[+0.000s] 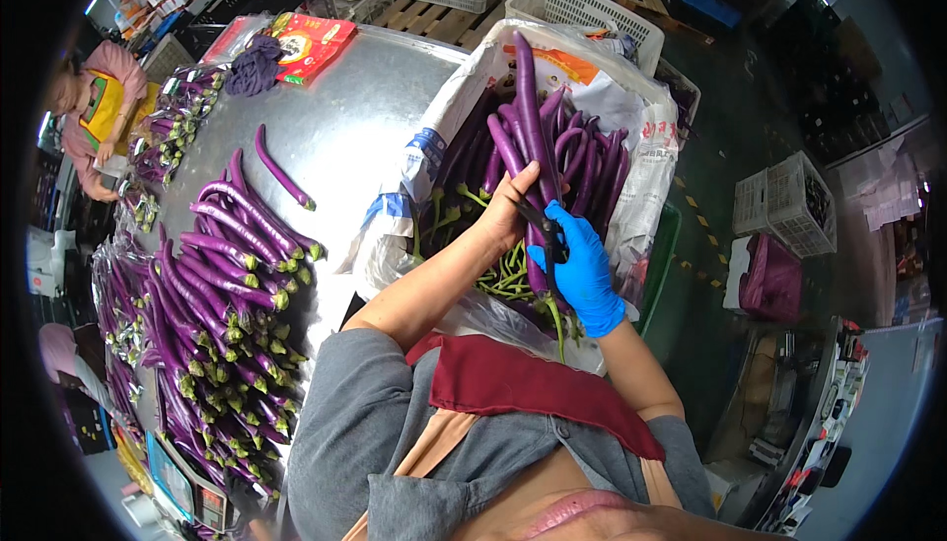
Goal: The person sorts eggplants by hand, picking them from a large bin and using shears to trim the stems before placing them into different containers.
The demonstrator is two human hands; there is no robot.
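Note:
Over a lined crate, my bare left hand (510, 208) grips a long purple eggplant (530, 112); whether a second one is also in its grasp, I cannot tell. The eggplant's green stem (556, 326) points toward my body. My right hand (586, 271), in a blue glove, holds black-handled scissors (549, 234) against the eggplant's lower part; the blades are partly hidden. Beneath both hands, more eggplants (584, 178) fill the crate, whose lining includes newspaper (655, 153) and clear plastic. Cut green stems (510, 275) lie heaped at its near side.
Left of me, a metal table (355, 97) bears a large eggplant pile (222, 297), bagged eggplants (174, 119), a red package (314, 45) and a digital scale (211, 504). A co-worker (103, 112) stands across it. White plastic crates (592, 12) stand beyond the lined crate.

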